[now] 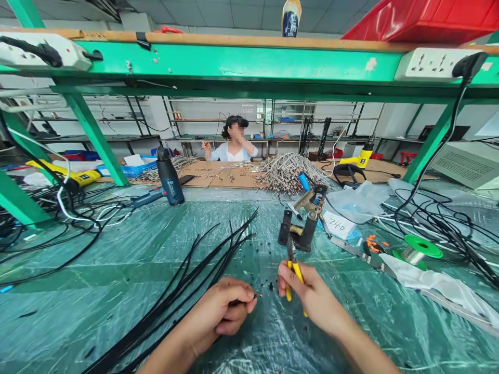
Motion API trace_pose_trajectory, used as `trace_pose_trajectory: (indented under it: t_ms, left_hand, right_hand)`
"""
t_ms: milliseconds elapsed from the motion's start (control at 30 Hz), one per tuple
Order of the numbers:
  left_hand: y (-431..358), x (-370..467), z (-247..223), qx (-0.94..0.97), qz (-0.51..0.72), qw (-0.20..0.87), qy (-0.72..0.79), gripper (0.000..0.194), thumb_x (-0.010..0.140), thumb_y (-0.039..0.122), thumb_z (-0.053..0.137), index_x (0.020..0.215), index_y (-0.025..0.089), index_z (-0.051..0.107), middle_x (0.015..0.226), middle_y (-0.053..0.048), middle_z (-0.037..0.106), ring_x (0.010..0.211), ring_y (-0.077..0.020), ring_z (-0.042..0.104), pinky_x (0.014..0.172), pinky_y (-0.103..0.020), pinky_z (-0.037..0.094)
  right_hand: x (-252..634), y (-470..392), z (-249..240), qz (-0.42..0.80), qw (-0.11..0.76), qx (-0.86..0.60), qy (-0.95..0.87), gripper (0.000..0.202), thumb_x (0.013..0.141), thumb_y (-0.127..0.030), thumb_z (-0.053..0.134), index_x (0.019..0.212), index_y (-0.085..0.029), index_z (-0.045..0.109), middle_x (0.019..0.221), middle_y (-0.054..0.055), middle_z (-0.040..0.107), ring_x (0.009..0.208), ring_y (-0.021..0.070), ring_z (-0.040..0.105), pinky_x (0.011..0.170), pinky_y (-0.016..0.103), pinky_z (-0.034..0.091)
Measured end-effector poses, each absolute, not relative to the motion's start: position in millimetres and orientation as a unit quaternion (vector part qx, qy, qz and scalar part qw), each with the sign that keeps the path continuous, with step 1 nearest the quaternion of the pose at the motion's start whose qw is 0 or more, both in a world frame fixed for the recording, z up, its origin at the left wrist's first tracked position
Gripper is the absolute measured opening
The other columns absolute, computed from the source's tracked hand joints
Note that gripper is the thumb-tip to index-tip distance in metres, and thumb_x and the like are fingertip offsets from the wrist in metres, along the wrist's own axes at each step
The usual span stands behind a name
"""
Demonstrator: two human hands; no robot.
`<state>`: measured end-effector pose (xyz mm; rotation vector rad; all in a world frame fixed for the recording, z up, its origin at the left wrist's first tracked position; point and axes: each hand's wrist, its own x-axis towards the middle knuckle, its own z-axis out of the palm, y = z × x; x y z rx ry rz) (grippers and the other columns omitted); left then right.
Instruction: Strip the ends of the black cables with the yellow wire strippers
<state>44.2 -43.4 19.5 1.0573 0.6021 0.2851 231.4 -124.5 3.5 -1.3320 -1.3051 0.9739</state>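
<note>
At the near edge of the bench, the left hand [231,307] is closed in a pinch on a black cable [255,296], its tip sticking out toward the right with a speck of orange showing. The right hand [310,296] has its fingers wrapped around yellow-handled pliers [297,272], the jaws aimed at the far side (too small for me to tell whether they meet). The two hands stand apart, nothing bridging them.

A bundle of loose black cables [191,275] runs from the near left, beside the left forearm, toward the middle of the film-covered bench [128,244]. Just beyond the pliers sits a black stand [286,226]; a spool of wire [423,246] with green flanges lies to its right. At the far left of the cables stands a heat gun [169,179]. Across the way, beyond a heap of grey cables [286,171], sits another person [232,150].
</note>
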Motion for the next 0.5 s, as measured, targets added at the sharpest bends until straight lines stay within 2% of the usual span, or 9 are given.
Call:
trace_pose_trajectory:
  t_ms: [167,233,367,500]
  left_hand:
    - [-43,46,16,0.491,0.145,0.816,0.269,0.021,0.078,0.019,0.048,0.058,0.016,0.051,0.040,0.011,0.022,0.034,-0.0047,0.009,0.034,-0.021,0.009]
    - [-44,48,15,0.492,0.144,0.816,0.267,0.022,0.079,0.019,0.048,0.057,0.017,0.049,0.041,0.011,0.022,0.035,-0.0050,0.009,0.035,-0.021,0.010]
    - [-49,51,16,0.500,0.136,0.809,0.277,0.027,0.084,0.025,0.052,0.059,0.015,0.053,0.041,0.011,0.022,0.037,-0.0047,0.008,0.036,-0.021,0.007]
    - [-52,52,19,0.534,0.136,0.780,0.296,0.028,0.088,0.033,0.055,0.074,0.012,0.066,0.041,0.011,0.021,0.038,-0.0052,0.010,0.037,-0.022,0.007]
  right_hand:
    - [219,-127,4,0.411,0.496,-0.522,-0.559,0.026,0.090,-0.046,0.051,0.089,-0.020,0.055,0.071,-0.004,0.050,0.067,0.0121,0.045,0.062,0.025,0.035]
    - [212,-130,6,0.405,0.483,-0.515,-0.581,0.021,0.089,-0.041,0.055,0.089,-0.020,0.056,0.073,-0.004,0.049,0.067,0.0114,0.042,0.062,0.024,0.034]
    - [210,-131,7,0.370,0.473,-0.530,-0.599,0.026,0.093,-0.041,0.045,0.080,-0.020,0.054,0.067,-0.005,0.045,0.062,0.0108,0.040,0.060,0.024,0.034]
    - [220,-126,3,0.351,0.495,-0.561,-0.563,0.029,0.094,-0.043,0.040,0.078,-0.021,0.049,0.067,-0.005,0.047,0.062,0.0118,0.043,0.061,0.025,0.036]
